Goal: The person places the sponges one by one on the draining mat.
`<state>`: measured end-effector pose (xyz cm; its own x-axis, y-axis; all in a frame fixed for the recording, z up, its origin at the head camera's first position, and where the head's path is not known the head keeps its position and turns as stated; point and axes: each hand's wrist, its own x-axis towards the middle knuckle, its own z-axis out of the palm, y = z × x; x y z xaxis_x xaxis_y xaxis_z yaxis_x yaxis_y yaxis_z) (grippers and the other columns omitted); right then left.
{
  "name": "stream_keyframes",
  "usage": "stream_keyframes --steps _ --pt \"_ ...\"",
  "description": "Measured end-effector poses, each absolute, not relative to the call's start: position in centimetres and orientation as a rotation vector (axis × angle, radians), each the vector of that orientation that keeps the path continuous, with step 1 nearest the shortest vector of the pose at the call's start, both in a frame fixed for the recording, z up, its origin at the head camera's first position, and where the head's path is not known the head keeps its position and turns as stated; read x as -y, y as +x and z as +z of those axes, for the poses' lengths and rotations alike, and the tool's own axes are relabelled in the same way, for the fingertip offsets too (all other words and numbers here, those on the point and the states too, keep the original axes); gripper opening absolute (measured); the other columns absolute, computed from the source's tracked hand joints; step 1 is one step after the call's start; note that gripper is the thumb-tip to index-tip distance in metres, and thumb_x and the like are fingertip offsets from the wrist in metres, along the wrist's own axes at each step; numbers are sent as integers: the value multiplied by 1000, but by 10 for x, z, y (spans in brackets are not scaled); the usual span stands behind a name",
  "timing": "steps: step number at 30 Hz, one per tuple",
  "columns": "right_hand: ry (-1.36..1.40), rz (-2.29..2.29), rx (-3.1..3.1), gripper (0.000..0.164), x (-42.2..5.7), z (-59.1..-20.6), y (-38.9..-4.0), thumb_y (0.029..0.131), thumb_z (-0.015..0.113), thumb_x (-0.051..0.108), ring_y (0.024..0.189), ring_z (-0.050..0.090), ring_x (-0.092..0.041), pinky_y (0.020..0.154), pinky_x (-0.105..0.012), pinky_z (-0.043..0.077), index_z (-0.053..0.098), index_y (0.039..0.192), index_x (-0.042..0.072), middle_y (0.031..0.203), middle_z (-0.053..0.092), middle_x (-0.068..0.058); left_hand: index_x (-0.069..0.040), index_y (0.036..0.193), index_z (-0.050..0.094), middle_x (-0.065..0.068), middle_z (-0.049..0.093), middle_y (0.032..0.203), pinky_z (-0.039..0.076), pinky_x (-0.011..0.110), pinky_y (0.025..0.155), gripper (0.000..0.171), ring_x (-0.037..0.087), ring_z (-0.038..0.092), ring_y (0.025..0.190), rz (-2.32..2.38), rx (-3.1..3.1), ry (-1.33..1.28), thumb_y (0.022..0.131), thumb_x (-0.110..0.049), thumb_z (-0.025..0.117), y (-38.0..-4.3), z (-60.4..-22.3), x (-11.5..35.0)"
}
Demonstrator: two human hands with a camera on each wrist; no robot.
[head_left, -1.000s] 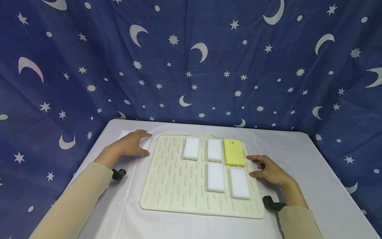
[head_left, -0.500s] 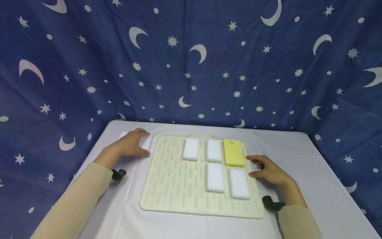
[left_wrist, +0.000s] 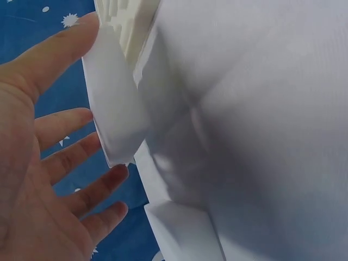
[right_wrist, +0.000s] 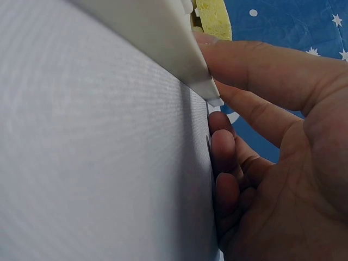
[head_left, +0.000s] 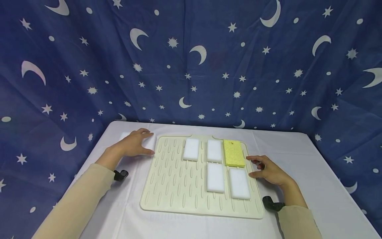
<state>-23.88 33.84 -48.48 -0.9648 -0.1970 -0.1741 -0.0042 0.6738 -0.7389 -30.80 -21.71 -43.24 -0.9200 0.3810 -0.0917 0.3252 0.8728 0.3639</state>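
Observation:
My left hand point(head_left: 131, 143) pinches a white sponge point(left_wrist: 114, 98) beside the left edge of a cream ribbed mat point(head_left: 170, 186). In the left wrist view the thumb is on one end of this sponge and the fingers run along its side. My right hand point(head_left: 270, 170) rests at the mat's right edge, with thumb and index fingertips touching the rim and the other fingers loosely bent. On the mat, a yellow sponge point(head_left: 234, 153) lies at the back right. Several white sponges point(head_left: 215, 177) lie beside and in front of it.
Another white sponge point(left_wrist: 185, 234) lies on the white tablecloth point(head_left: 301, 156), partly hidden behind my left hand in the head view. A blue curtain point(head_left: 167, 76) with moons and stars stands behind the table.
My left hand has shifted slightly right with the white sponge, up to the mat's edge. My right hand and the sponges on the mat stay in place.

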Motion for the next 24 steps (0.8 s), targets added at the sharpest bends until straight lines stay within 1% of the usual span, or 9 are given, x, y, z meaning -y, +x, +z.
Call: stream_keyframes --steps 5,14,24 --pt "-151 -1164 -2652 76 -339 -486 -240 77 88 16 103 40 -26 83 -38 38 58 146 10 120 43 -14 -4 156 46 20 38 160 36 62 116 94 46 39 143 527 -2886 560 83 -49 84 -306 -431 210" --pt "-142 -1161 -2647 76 -340 -487 -241 77 88 18 104 39 -27 83 -39 38 58 146 11 120 42 -15 -7 156 46 16 38 162 34 60 118 94 43 37 145 516 -2892 587 83 -50 84 -302 -429 198" --pt "-138 -1147 -2652 77 -341 -488 -242 77 88 20 106 40 -28 85 -38 39 57 147 12 124 44 -15 -10 156 47 12 39 162 37 60 116 94 42 41 143 499 -2904 602 82 -55 83 -299 -426 183"
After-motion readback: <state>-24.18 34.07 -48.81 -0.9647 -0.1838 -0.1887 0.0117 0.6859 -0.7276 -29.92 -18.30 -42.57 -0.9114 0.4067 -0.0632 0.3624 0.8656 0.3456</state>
